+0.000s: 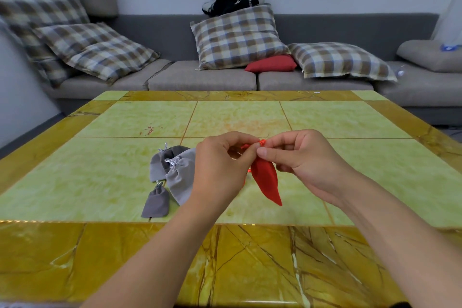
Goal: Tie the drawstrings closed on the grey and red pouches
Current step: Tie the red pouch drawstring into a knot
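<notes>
Both hands, left (222,157) and right (297,155), pinch the cord (261,143) atop the red pouch (265,180) hanging above the table (350,172); uneven pull risks a slipped, loose knot.

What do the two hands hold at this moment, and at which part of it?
Both hands hold the red pouch at its top: the left hand and right hand pinch its drawstring at the neck, and the body hangs below.
</notes>
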